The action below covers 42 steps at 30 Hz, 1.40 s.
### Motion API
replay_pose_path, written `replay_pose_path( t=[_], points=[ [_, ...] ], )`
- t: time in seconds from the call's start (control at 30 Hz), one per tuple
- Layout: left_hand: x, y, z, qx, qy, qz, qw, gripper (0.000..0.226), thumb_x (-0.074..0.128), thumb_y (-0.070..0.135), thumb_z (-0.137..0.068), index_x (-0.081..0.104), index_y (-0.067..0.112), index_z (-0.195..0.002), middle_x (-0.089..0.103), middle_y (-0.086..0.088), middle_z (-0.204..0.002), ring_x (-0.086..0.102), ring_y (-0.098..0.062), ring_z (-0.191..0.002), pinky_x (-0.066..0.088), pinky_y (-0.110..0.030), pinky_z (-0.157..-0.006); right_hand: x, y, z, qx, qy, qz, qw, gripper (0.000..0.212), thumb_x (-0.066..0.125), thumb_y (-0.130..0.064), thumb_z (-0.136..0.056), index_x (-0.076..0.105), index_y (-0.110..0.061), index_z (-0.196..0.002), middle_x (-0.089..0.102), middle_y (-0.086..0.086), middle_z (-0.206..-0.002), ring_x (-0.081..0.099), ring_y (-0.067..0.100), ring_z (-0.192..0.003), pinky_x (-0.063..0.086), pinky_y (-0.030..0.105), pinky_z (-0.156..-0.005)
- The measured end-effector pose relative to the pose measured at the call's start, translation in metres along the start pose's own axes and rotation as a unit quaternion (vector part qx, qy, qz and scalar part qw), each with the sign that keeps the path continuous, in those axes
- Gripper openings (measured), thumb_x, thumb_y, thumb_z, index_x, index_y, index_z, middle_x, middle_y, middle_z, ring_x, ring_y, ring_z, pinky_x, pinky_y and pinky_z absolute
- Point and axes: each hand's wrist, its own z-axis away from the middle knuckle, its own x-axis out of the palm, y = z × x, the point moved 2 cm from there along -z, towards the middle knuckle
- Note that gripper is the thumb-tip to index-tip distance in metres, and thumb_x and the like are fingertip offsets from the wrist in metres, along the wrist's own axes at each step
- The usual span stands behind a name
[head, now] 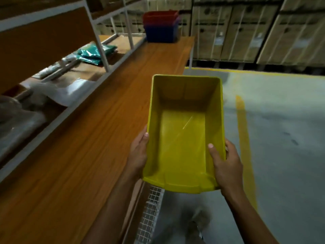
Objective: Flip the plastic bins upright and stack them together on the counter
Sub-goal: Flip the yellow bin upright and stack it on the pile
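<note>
I hold a yellow plastic bin (184, 138) upright, its open side facing up, beside the right edge of the wooden counter (88, 147) and partly over the floor. My left hand (139, 152) grips its left wall near the near end. My right hand (223, 162) grips the right wall, thumb inside. The bin is empty. At the far end of the counter stands a stack of bins (161, 26), red on top and blue below, upright.
A white-framed shelf unit (100, 41) runs along the counter's left side, holding green packets (95, 53) and clear plastic bags (61, 90). Cardboard boxes (246, 32) line the back wall. The grey floor has yellow lines (244, 138). A wire mesh panel (151, 208) hangs below the counter edge.
</note>
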Motion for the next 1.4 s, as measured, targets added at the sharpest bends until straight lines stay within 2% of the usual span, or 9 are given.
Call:
replay_pose_path(
  t=[0.07,0.2,0.3,0.4,0.6,0.77,1.1,1.27,1.4],
  points=[
    [0.027,-0.003,-0.021,-0.008,-0.029,-0.007,1.0,0.044,0.042,0.047,-0.101,0.049,0.035,-0.142,0.053,-0.004,-0.144,0.055,-0.025,-0.127,0.045,-0.057,-0.104,-0.012,0.011,-0.02,0.016,0.027,0.003,0.999,0.047,0.061,-0.036,-0.093,0.053,-0.016,-0.135,0.063,-0.001,-0.117,0.06,0.02,-0.104,0.042,0.029,-0.082],
    [0.074,-0.013,-0.065,-0.024,-0.047,-0.004,0.999,0.037,0.041,0.034,-0.104,0.051,0.03,-0.14,0.057,-0.003,-0.139,0.057,-0.025,-0.124,0.046,-0.055,-0.105,-0.025,0.032,-0.067,0.046,0.058,0.012,0.997,0.046,0.061,-0.035,-0.093,0.053,-0.016,-0.135,0.058,-0.004,-0.113,0.054,0.015,-0.101,0.037,0.026,-0.084],
    [0.108,-0.02,-0.103,-0.041,-0.065,-0.024,0.997,0.039,0.04,0.039,-0.103,0.05,0.034,-0.141,0.053,-0.004,-0.144,0.054,-0.026,-0.128,0.044,-0.055,-0.106,-0.027,0.047,-0.11,0.071,0.068,0.025,0.995,0.051,0.06,-0.037,-0.094,0.049,-0.016,-0.139,0.059,0.001,-0.123,0.054,0.02,-0.112,0.035,0.026,-0.087],
    [0.141,-0.022,-0.141,-0.036,-0.061,-0.025,0.997,0.042,0.039,0.033,-0.104,0.049,0.022,-0.144,0.057,-0.007,-0.14,0.057,-0.026,-0.125,0.045,-0.055,-0.105,-0.028,0.061,-0.157,0.093,0.068,0.038,0.993,0.05,0.06,-0.038,-0.094,0.05,-0.014,-0.137,0.061,0.009,-0.131,0.056,0.027,-0.118,0.036,0.027,-0.085],
    [0.198,-0.019,-0.204,-0.048,-0.049,-0.013,0.998,0.05,0.045,0.045,-0.098,0.052,0.019,-0.14,0.06,-0.01,-0.135,0.059,-0.029,-0.122,0.047,-0.059,-0.101,-0.038,0.077,-0.247,0.09,0.057,0.079,0.991,0.044,0.061,-0.039,-0.093,0.056,-0.012,-0.126,0.062,0.002,-0.108,0.053,0.016,-0.093,0.036,0.026,-0.078],
    [0.234,-0.014,-0.24,-0.068,-0.037,0.003,0.997,0.038,0.044,0.034,-0.102,0.057,0.019,-0.135,0.065,-0.008,-0.129,0.062,-0.026,-0.118,0.048,-0.057,-0.101,-0.046,0.087,-0.305,0.098,0.039,0.09,0.99,0.044,0.06,-0.042,-0.093,0.057,-0.012,-0.124,0.062,0.0,-0.105,0.055,0.019,-0.092,0.038,0.029,-0.077],
    [0.282,-0.021,-0.348,-0.077,-0.025,0.012,0.997,0.046,0.05,0.052,-0.096,0.063,0.021,-0.128,0.069,-0.009,-0.122,0.067,-0.03,-0.112,0.051,-0.06,-0.095,-0.029,0.102,-0.422,0.1,0.008,0.111,0.989,0.043,0.06,-0.045,-0.092,0.06,-0.013,-0.121,0.069,0.003,-0.105,0.064,0.026,-0.097,0.043,0.032,-0.077],
    [0.324,-0.015,-0.441,-0.062,-0.026,0.026,0.997,0.041,0.044,0.038,-0.102,0.057,0.019,-0.136,0.066,-0.006,-0.127,0.066,-0.023,-0.113,0.053,-0.051,-0.098,-0.009,0.105,-0.53,0.092,0.004,0.117,0.989,0.044,0.061,-0.047,-0.092,0.061,-0.015,-0.123,0.07,0.005,-0.111,0.064,0.028,-0.101,0.044,0.032,-0.079],
    [0.359,0.004,-0.527,-0.047,-0.026,0.029,0.998,0.034,0.044,0.034,-0.103,0.063,0.02,-0.126,0.069,-0.002,-0.118,0.067,-0.02,-0.11,0.054,-0.045,-0.095,0.007,0.099,-0.622,0.091,0.02,0.132,0.987,0.045,0.061,-0.047,-0.092,0.061,-0.013,-0.122,0.069,0.008,-0.112,0.063,0.03,-0.102,0.043,0.031,-0.079]
  ],
)
